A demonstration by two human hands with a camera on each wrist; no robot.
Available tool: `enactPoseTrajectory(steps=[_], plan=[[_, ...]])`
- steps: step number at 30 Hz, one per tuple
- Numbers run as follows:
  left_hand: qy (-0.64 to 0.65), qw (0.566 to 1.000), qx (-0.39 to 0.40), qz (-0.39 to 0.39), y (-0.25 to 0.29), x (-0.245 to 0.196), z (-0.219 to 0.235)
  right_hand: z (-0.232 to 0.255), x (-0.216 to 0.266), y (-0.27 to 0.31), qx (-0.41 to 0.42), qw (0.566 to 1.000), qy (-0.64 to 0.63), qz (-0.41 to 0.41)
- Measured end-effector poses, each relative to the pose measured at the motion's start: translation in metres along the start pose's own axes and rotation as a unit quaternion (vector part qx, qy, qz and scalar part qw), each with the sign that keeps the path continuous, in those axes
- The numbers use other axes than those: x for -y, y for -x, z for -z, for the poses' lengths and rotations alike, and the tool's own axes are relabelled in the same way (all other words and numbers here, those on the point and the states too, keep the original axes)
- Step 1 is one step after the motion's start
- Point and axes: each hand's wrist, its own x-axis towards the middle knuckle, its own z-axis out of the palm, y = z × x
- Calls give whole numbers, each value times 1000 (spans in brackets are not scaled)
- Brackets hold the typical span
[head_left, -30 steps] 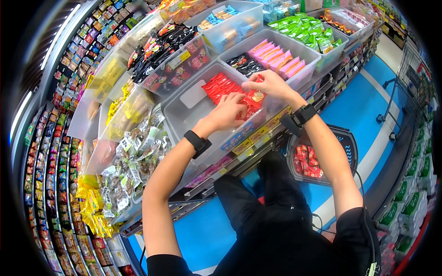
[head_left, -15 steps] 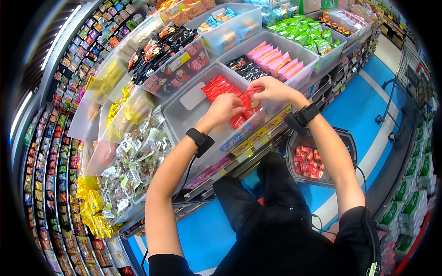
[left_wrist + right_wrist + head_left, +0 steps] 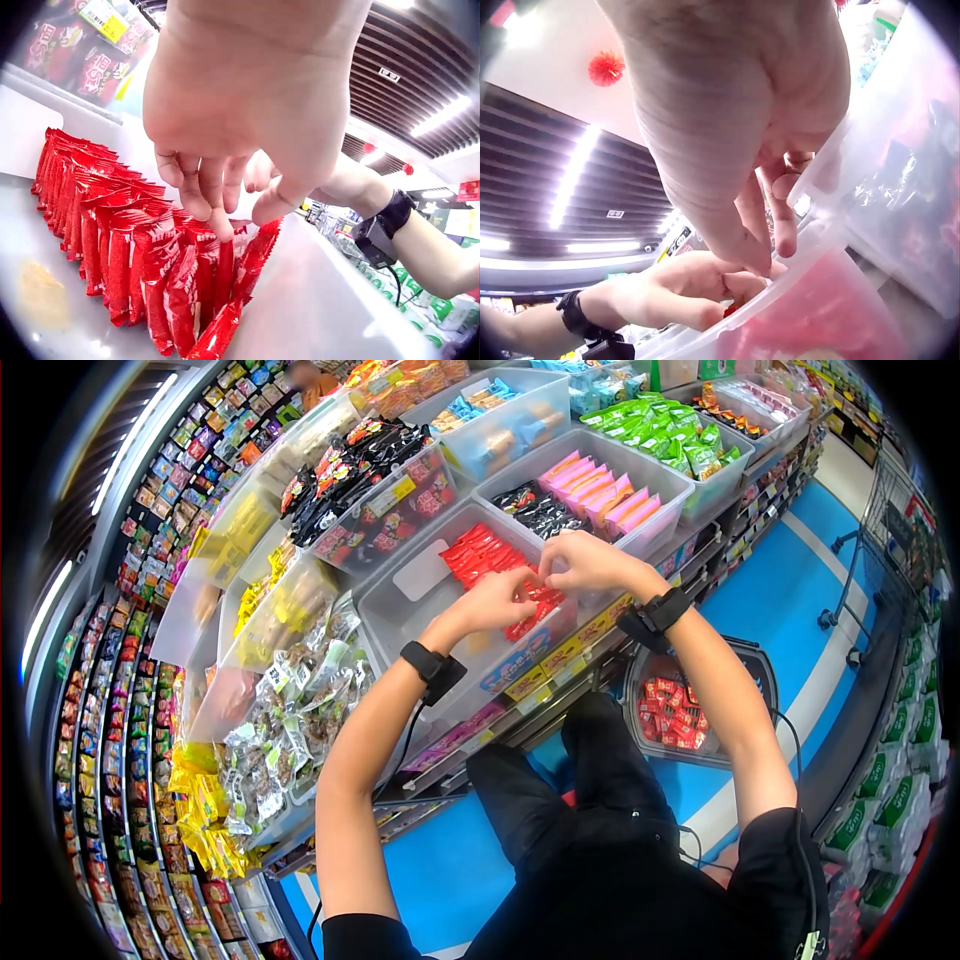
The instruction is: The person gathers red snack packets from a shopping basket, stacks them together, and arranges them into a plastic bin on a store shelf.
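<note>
Slim red snack packets (image 3: 112,240) stand on edge in a tight row inside a translucent bin (image 3: 400,622). Over the front end of that row my left hand (image 3: 495,602) points down, its thumb and fingertips pinching the top of a red packet (image 3: 259,259) in the left wrist view. Beside it, at the bin's right side, is my right hand (image 3: 592,565). Its fingers are bent downward and loose, with nothing showing between them in the right wrist view. The two hands' fingertips almost meet. Part of the row is hidden beneath them.
A neighbouring bin holds pink packets (image 3: 610,500) and black packets (image 3: 540,510). Bins of black-red packets (image 3: 365,465) and green packets (image 3: 665,435) stand around. A basket (image 3: 735,705) with small red packs sits below, right. A shopping cart (image 3: 885,530) stands farther right.
The red packet my right hand held at the row's front has left its fingers, now bare. My left hand has shifted slightly along the row toward the right hand.
</note>
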Motion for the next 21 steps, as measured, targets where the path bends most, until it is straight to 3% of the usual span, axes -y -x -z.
enactPoseTrajectory(steps=[7,9,10,12,15,18,21], plan=[[17,995,96,-4,1,-4,8,6,-8,-3,-13,984,-160,-84],[-37,998,13,-57,-3,-2,3,4,-14,-5,-17,977,-194,-86],[-38,998,14,-57,-6,3,-2,5,-11,-5,-22,969,-227,-89],[-167,963,-131,-167,-10,13,-13,9,-8,-3,-18,965,-240,-105],[-126,984,-66,-108,-13,3,-9,12,-2,-3,-14,961,-247,-128],[-121,989,-49,-72,-11,-5,-9,12,-4,-2,-17,961,-243,-134],[-155,982,-62,-90,-13,-5,-12,9,-7,-2,-24,961,-245,-123]])
